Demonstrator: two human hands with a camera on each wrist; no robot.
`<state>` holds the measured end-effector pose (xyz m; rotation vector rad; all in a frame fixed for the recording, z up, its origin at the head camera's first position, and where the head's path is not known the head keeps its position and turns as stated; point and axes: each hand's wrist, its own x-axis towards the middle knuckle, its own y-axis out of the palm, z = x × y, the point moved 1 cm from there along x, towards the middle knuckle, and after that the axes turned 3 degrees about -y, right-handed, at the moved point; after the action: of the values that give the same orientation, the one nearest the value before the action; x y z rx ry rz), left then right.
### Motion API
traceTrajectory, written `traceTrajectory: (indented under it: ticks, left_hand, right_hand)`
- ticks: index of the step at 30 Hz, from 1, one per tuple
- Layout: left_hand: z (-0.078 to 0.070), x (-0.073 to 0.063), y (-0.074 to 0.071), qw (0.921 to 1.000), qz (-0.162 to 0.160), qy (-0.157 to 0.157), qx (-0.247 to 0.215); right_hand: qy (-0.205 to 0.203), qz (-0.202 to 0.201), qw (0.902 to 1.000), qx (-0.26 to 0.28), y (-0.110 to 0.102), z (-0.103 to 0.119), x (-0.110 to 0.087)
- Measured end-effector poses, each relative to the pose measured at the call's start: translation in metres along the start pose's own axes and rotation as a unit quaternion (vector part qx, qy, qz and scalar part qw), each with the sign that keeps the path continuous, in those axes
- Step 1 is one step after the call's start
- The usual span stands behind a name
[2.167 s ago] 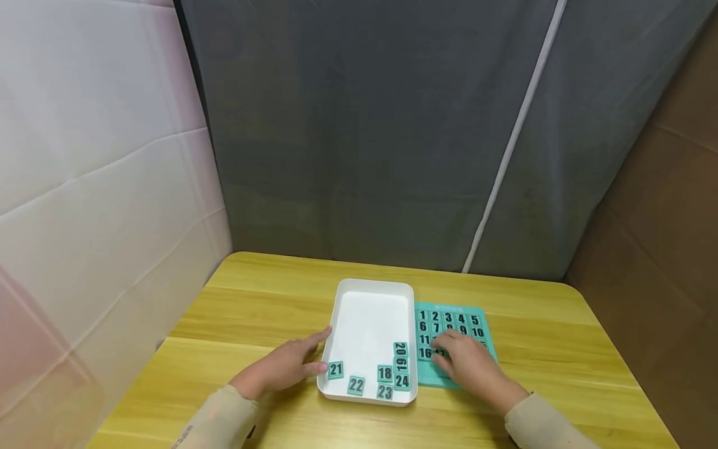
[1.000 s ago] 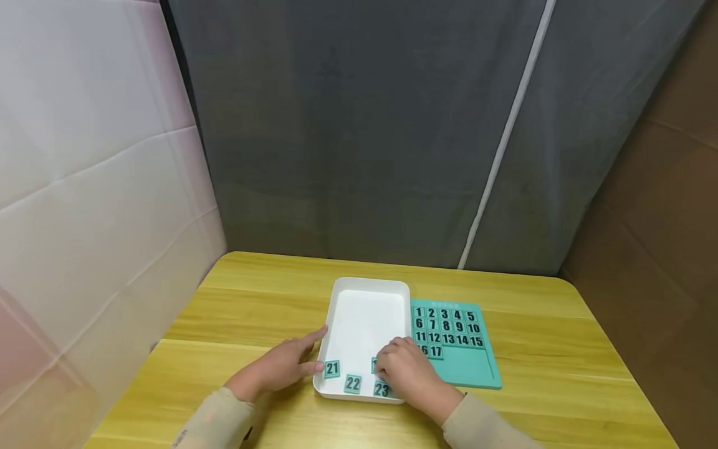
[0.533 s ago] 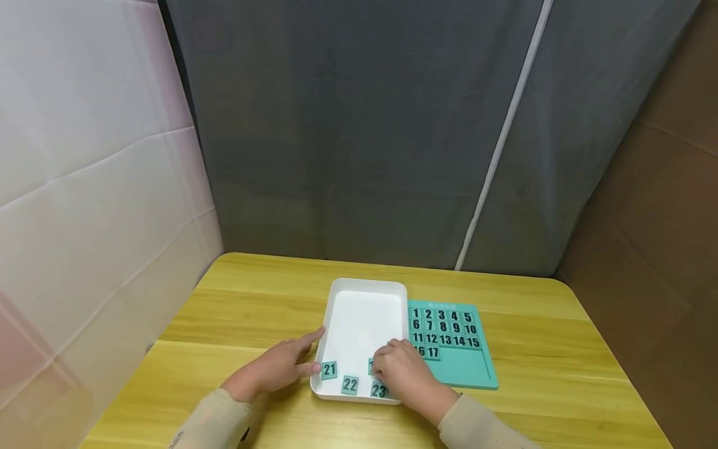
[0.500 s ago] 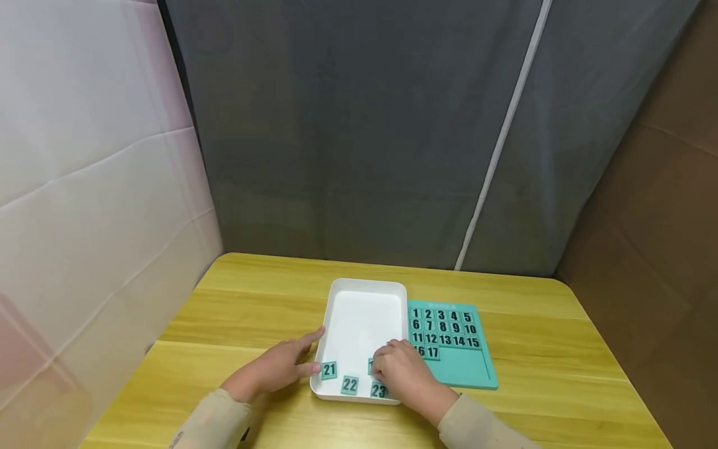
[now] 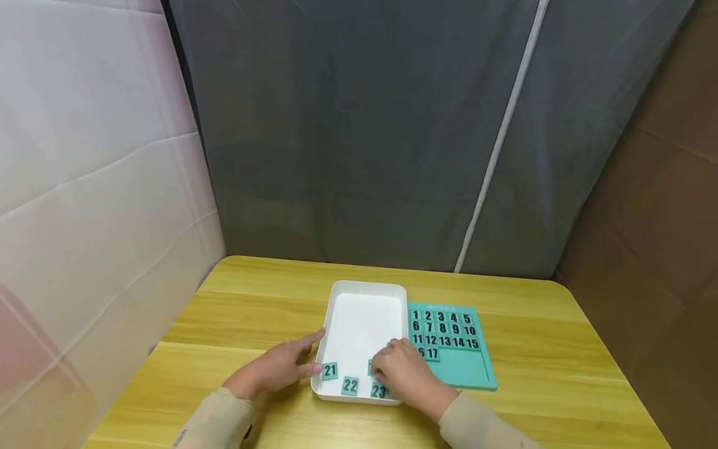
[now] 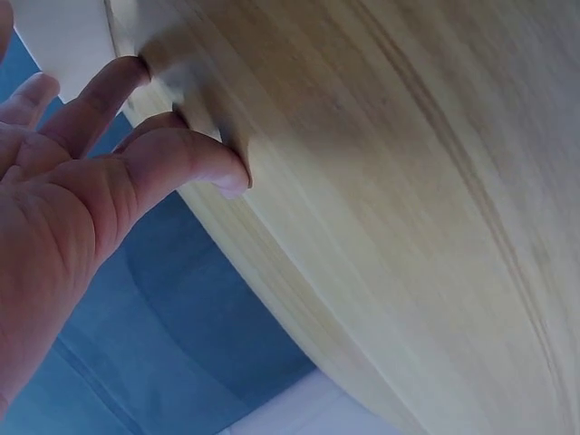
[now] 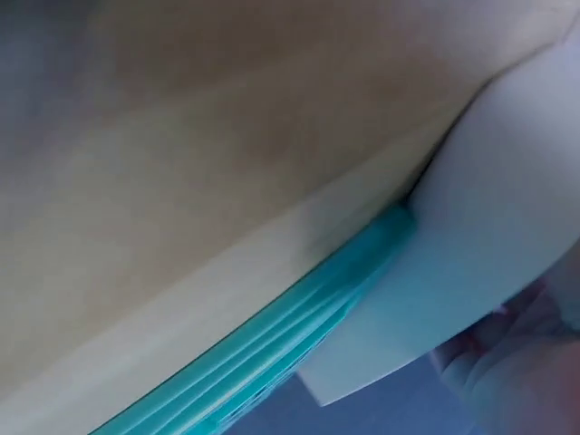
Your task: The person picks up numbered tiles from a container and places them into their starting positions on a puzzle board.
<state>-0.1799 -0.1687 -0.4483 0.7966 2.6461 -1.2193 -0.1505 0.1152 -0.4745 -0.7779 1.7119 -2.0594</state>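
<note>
A white tray (image 5: 367, 312) lies on the table, with square teal number tiles near its front end. My left hand (image 5: 275, 368) rests at the tray's left rim, thumb and forefinger spread against it beside tile 21 (image 5: 330, 371). Over the tray's right side, my right hand (image 5: 406, 374) bends its fingers down onto the tiles. One tile (image 5: 370, 367) peeks out at the fingertips; I cannot tell whether they pinch it. Tiles 22 (image 5: 350, 386) and 23 (image 5: 378, 391) show in front. The other tiles under the right hand are mostly hidden.
A teal number board (image 5: 462, 371) sits against the tray's right side, with tiles 1 to 17 in rows and a bare strip below. The wooden table (image 5: 533, 362) ends at a grey curtain (image 5: 348, 156). A white wall stands left, a brown one right.
Earlier my right hand was over the board; it has moved left into the tray and stayed on the tiles there. Tile 17 is now uncovered on the board. The left hand keeps its place.
</note>
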Motion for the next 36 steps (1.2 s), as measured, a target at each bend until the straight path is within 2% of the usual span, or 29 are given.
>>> traceTrajectory:
  ticks: [3, 5, 7, 10, 12, 15, 17, 21, 26, 36]
  left_hand:
    - [0.001, 0.000, -0.001, 1.0000, 0.001, 0.000, -0.005]
    - [0.003, 0.001, -0.001, 1.0000, 0.002, 0.002, -0.009]
    - [0.004, 0.001, 0.000, 0.9999, 0.002, 0.003, -0.012]
    - [0.005, -0.001, -0.001, 0.9999, 0.000, 0.000, -0.012]
    - [0.005, -0.003, -0.003, 1.0000, 0.000, -0.004, -0.008]
    - [0.006, -0.006, -0.005, 1.0000, -0.002, -0.005, -0.002]
    - [0.008, -0.008, -0.006, 1.0000, -0.003, -0.006, 0.001]
    - [0.009, -0.008, -0.008, 1.0000, -0.002, -0.003, 0.000]
    - [0.011, -0.009, -0.006, 0.9999, 0.002, -0.002, -0.011]
    - [0.006, -0.011, -0.008, 1.0000, -0.002, 0.004, 0.001]
  right_hand:
    - [0.011, 0.017, 0.9984, 0.052, -0.010, -0.007, -0.001]
    - [0.027, 0.009, 0.9963, 0.081, -0.022, -0.014, -0.005]
    - [0.042, -0.019, 0.9950, 0.089, -0.036, -0.026, -0.012]
    - [0.071, -0.056, 0.9935, 0.069, -0.054, -0.051, -0.027]
    - [0.097, -0.066, 0.9920, 0.047, -0.058, -0.070, -0.039]
    - [0.118, -0.052, 0.9915, 0.017, -0.057, -0.094, -0.056]
    - [0.109, -0.038, 0.9933, -0.002, -0.053, -0.102, -0.065]
    - [0.072, -0.024, 0.9964, -0.037, -0.042, -0.105, -0.076]
    - [0.062, -0.025, 0.9965, -0.051, -0.029, -0.098, -0.080]
    - [0.135, -0.001, 0.9907, 0.016, -0.020, -0.092, -0.073]
